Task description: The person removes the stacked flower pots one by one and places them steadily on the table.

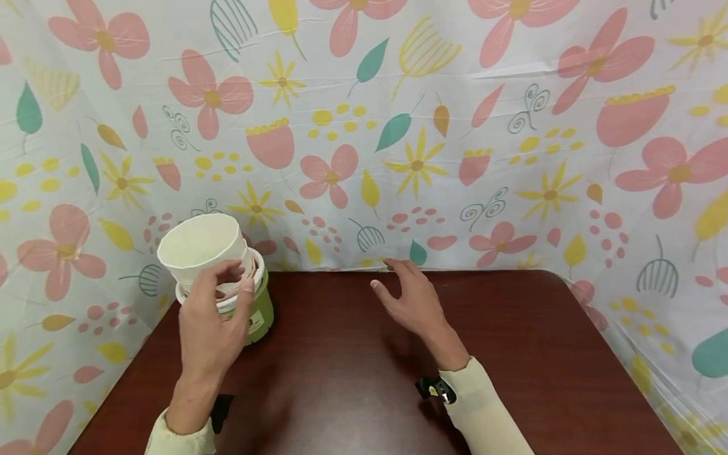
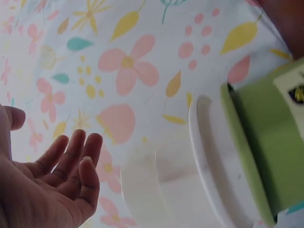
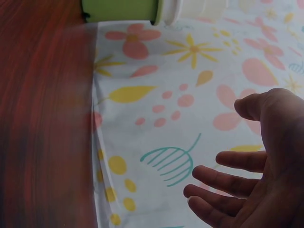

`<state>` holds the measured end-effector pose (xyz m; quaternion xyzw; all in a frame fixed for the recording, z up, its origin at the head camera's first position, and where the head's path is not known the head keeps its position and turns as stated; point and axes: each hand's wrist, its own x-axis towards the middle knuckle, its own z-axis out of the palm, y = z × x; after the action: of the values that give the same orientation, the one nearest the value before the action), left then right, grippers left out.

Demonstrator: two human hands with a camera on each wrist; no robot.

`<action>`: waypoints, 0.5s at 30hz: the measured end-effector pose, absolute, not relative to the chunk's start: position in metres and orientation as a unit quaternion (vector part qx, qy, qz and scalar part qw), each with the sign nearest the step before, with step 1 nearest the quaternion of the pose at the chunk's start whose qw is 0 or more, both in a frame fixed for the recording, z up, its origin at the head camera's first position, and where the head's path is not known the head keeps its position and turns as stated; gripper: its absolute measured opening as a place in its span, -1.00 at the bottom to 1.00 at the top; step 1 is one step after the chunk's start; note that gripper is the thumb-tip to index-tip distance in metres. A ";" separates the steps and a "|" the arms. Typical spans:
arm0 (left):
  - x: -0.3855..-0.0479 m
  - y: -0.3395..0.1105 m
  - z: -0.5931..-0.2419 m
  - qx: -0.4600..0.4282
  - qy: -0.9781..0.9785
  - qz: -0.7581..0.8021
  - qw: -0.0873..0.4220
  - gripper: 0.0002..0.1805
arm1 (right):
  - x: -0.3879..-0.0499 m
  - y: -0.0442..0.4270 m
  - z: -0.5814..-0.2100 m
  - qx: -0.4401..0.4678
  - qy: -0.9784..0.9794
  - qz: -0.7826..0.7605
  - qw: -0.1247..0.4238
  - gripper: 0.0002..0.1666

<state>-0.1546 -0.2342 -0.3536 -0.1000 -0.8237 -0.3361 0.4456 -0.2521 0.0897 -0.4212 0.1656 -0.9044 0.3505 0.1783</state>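
A stack of plant pots stands at the table's left back corner. Lowest is a green pot [image 1: 263,309] with a pale label, also visible as a green wall [image 2: 266,142] in the left wrist view. A white pot [image 2: 213,161] with a thick rim sits in it, and a cream faceted pot [image 1: 199,243] tops the stack. My left hand [image 1: 213,325] hovers in front of the stack, fingers loosely bent; the left wrist view shows it apart from the pots, holding nothing. My right hand [image 1: 415,303] hangs above the table's middle, fingers spread and relaxed, holding nothing.
A dark reddish-brown table [image 1: 352,392] lies below both hands. Behind it and along its sides hangs a white curtain [image 1: 364,189] printed with flowers and leaves. Black straps [image 1: 436,388] with devices sit on the wrists, by the cream sleeves.
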 end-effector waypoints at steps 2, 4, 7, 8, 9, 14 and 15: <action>-0.152 -0.240 -0.350 -0.086 -0.814 -0.345 0.460 -0.64 | -0.252 0.089 -0.422 0.167 -0.904 0.350 0.181 -0.30; -0.149 -0.245 -0.347 -0.073 -0.806 -0.356 0.468 -0.66 | -0.252 0.088 -0.423 0.168 -0.904 0.349 0.183 -0.30; -0.148 -0.253 -0.345 -0.054 -0.788 -0.367 0.491 -0.70 | -0.251 0.086 -0.423 0.174 -0.902 0.348 0.186 -0.31; -0.148 -0.256 -0.345 -0.047 -0.782 -0.368 0.500 -0.71 | -0.251 0.085 -0.423 0.178 -0.901 0.349 0.187 -0.31; -0.148 -0.259 -0.345 -0.039 -0.777 -0.371 0.507 -0.72 | -0.251 0.084 -0.423 0.183 -0.899 0.350 0.188 -0.31; -0.147 -0.275 -0.345 0.027 -0.747 -0.374 0.549 -0.81 | -0.250 0.074 -0.421 0.199 -0.891 0.358 0.193 -0.33; -0.147 -0.279 -0.344 0.040 -0.742 -0.375 0.554 -0.82 | -0.250 0.072 -0.420 0.200 -0.891 0.359 0.194 -0.34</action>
<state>-0.1469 -0.2788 -0.3444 0.0395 -0.7423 -0.3749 0.5540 -0.2497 0.0718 -0.4202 0.2002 -0.8908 0.3589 0.1938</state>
